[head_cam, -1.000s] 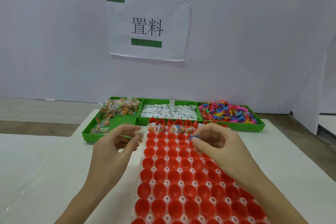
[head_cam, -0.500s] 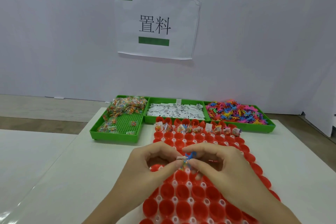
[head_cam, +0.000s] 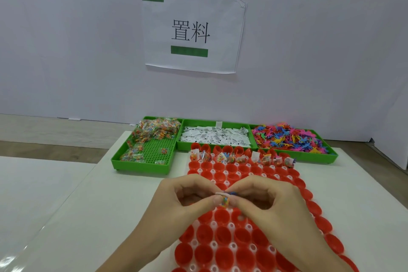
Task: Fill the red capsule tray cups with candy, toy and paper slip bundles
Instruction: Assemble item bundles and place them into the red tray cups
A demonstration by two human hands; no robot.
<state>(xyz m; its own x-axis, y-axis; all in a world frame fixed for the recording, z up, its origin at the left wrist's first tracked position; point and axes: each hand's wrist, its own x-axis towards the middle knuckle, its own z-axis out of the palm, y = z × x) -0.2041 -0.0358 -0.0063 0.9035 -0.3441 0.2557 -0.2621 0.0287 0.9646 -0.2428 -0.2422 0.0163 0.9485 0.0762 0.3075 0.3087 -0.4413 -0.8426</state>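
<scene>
We're pinching a little bundle (head_cam: 225, 199) between left hand (head_cam: 187, 203) and right hand (head_cam: 267, 203) fingers, over the red tray (head_cam: 223, 247), bins at 12 o'clock.

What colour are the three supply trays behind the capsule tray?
Bright green, all three supply trays, clearest in the head view.
</scene>
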